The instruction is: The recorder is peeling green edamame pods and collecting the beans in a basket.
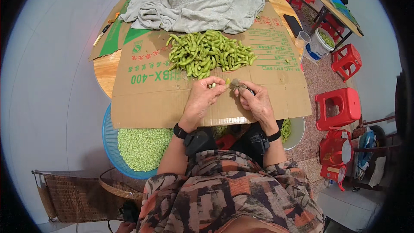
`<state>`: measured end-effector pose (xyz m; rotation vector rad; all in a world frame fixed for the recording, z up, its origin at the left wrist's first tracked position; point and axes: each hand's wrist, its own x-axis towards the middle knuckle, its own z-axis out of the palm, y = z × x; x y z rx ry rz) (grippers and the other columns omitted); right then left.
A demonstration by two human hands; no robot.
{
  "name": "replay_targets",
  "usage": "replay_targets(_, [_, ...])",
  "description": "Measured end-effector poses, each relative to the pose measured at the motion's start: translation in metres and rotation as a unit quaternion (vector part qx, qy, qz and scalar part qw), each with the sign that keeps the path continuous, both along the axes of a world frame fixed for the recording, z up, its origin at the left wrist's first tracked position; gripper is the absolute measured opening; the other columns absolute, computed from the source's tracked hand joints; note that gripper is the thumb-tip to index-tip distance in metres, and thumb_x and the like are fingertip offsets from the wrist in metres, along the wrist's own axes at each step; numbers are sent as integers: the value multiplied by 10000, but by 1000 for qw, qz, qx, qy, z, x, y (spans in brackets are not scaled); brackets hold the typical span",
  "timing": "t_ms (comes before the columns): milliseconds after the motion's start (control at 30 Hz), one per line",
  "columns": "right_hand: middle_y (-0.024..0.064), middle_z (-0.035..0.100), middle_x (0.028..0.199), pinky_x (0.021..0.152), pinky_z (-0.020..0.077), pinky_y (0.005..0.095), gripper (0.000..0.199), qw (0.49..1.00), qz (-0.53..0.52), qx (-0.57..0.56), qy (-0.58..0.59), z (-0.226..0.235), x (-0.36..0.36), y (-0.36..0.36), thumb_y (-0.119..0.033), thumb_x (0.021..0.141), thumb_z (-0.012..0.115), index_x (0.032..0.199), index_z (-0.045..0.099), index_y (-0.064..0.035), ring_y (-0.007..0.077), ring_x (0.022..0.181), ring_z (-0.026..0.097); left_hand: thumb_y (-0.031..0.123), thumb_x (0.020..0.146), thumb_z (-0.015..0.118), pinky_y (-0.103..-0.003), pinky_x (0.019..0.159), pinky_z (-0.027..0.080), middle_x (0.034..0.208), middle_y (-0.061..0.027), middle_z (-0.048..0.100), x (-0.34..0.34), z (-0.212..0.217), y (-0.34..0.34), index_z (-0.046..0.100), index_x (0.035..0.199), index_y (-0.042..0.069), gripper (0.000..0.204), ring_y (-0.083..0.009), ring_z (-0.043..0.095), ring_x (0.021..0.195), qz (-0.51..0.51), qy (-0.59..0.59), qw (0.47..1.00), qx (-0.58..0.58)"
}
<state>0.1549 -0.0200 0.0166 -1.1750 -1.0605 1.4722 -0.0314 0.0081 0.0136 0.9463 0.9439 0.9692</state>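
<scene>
My left hand [204, 97] is closed, pinching a green soybean pod [227, 81] between thumb and fingertips. Pale shelled beans [211, 86] show tucked within its fingers. Close beside it on the right, my right hand [258, 102] is also closed, its fingertips drawn together near the pod. Its thumb and fingertip look grey, perhaps covered; a small dark bit shows by the fingers, too small to name. Both hands are above a flattened cardboard sheet [159, 99]. Just beyond them lies a heap of unshelled green soybean pods [209, 54].
A grey cloth [196, 2] covers the table's far side. Below the cardboard's left edge is a blue basket [108, 140] of shelled beans; a metal basin [296, 136] with pods is at right. A plastic cup [302, 39], phone [293, 24], white bucket [317, 51] and red stools [338, 108] are farther right.
</scene>
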Motion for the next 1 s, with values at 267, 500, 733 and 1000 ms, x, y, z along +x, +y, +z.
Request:
replay_targets(267, [-49,500,639,448,305,181,248,998,-12,23,49,7,-5,-1,-99,925,558,1118,619,43,15,523,397,86,858,674,-161,439,281,705,28,575,12,-5,-9,636,923,11,106,-1,404,524,-22,-59,998,-15])
replay_targets(500, [-43,497,637,460,315,184,297,1000,19,4,-4,2,4,1,-96,915,574,1175,603,46,22,533,402,79,836,698,-161,432,270,678,51,557,17,-5,-12,647,888,15,96,-2,394,505,11,113,992,60])
replay_targets(733, [-43,487,657,458,306,189,267,998,53,4,28,12,7,-3,-53,927,538,1166,612,42,23,541,381,63,835,684,-164,434,260,670,55,555,17,-9,-15,647,851,30,52,1,390,505,18,70,996,44])
replay_targets(1000, [-29,498,692,426,252,185,223,990,79,-5,117,10,15,-1,-41,933,535,1119,616,49,13,515,343,86,864,655,-185,482,298,700,25,548,14,-5,-17,616,822,24,84,-34,406,557,-79,-159,983,-55])
